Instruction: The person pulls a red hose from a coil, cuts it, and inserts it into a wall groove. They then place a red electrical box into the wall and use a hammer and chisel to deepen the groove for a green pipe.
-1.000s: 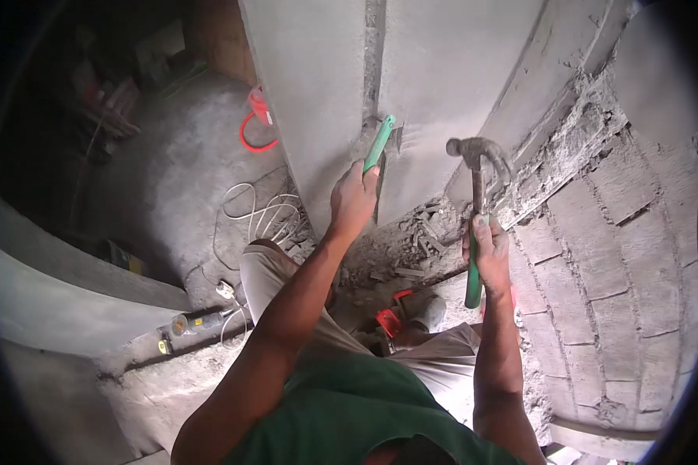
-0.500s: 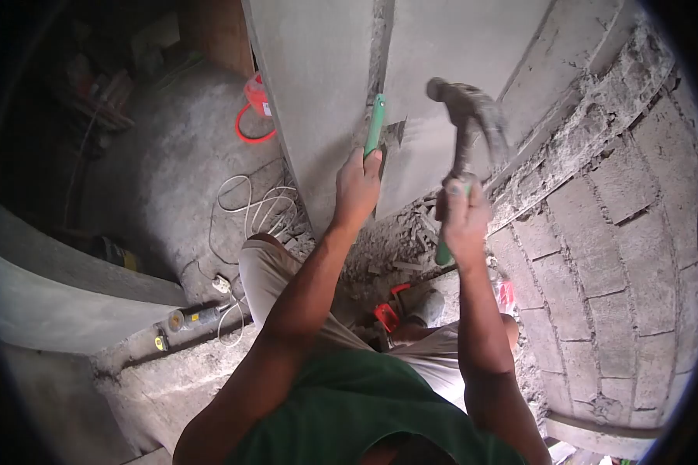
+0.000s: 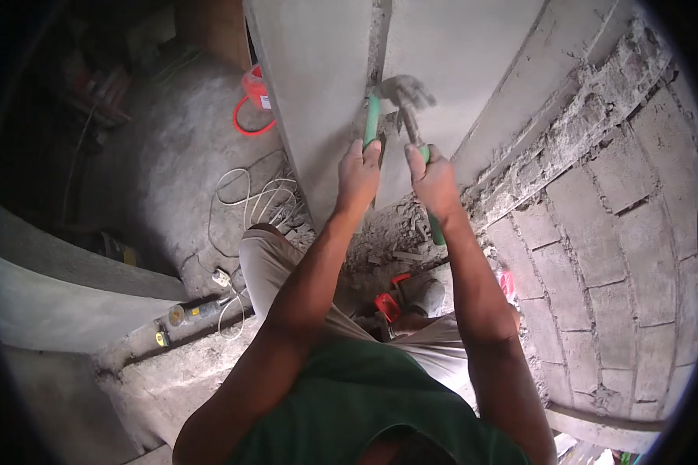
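Observation:
My left hand (image 3: 358,177) is closed round a green-handled chisel (image 3: 372,118), held upright against the grey plastered wall (image 3: 457,70) beside a groove cut down its face. The chisel's lower part is mostly hidden by my fingers. In my right hand (image 3: 436,186) is a claw hammer (image 3: 405,91), gripped round its green handle, whose butt sticks out below the palm. The hammer head overlaps the top end of the chisel in this view. A dark broken spot in the plaster shows just behind the hammer's neck.
Rubble (image 3: 395,240) lies along the wall's foot. On the left are a red bucket (image 3: 254,84), a white cable (image 3: 248,190), a grey power tool (image 3: 198,311) and a tape measure (image 3: 162,338). A red-handled tool (image 3: 388,307) lies by my foot; block wall (image 3: 582,271) rises right.
My right hand has swung the hammer left and upward, from out to the right onto the chisel's top. My left hand keeps the chisel in nearly the same place.

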The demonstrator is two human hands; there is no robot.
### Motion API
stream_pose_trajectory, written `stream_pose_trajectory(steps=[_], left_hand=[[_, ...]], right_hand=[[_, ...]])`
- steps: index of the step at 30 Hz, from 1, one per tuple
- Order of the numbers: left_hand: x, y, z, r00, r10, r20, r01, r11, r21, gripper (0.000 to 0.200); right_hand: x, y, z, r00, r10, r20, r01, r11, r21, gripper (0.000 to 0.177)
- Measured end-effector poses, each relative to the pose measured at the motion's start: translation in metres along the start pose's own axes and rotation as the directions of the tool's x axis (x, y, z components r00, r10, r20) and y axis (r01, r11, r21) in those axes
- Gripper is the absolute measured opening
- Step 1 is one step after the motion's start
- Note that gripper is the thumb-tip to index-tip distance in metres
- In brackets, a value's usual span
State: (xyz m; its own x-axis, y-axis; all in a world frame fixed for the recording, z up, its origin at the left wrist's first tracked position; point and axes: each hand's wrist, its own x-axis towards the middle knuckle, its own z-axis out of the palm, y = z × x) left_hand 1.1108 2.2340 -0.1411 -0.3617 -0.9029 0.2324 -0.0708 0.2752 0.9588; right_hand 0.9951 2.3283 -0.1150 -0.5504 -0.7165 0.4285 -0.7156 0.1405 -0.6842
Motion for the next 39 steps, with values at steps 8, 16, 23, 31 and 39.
stream_pose_trajectory(steps=[8, 16, 23, 31, 39], left_hand=[[0.003, 0.001, 0.002, 0.999, 0.040, 0.010, -0.040, 0.999, -0.026, 0.033], [0.015, -0.037, 0.011, 0.999, -0.009, 0.040, 0.013, 0.995, -0.097, 0.032], [0.002, -0.007, 0.008, 0.978, -0.149, 0.147, 0.190, 0.928, -0.320, 0.030], [-0.049, -0.153, 0.023, 0.972, -0.194, 0.136, 0.163, 0.964, 0.209, 0.034], [-0.038, -0.022, -0.007, 0.996, 0.086, 0.009, -0.086, 0.979, 0.184, 0.032]], right_hand=[[-0.026, -0.040, -0.026, 0.985, 0.029, -0.169, 0.062, 0.858, 0.510, 0.031], [-0.007, -0.017, -0.017, 0.980, 0.198, -0.027, -0.185, 0.948, 0.260, 0.042], [-0.015, -0.039, -0.026, 0.983, 0.023, -0.180, 0.033, 0.952, 0.303, 0.044], [-0.080, 0.086, 0.035, 0.995, 0.084, 0.057, -0.074, 0.984, -0.161, 0.048], [-0.087, 0.054, -0.017, 0.949, 0.305, 0.085, -0.314, 0.874, 0.371, 0.040]])
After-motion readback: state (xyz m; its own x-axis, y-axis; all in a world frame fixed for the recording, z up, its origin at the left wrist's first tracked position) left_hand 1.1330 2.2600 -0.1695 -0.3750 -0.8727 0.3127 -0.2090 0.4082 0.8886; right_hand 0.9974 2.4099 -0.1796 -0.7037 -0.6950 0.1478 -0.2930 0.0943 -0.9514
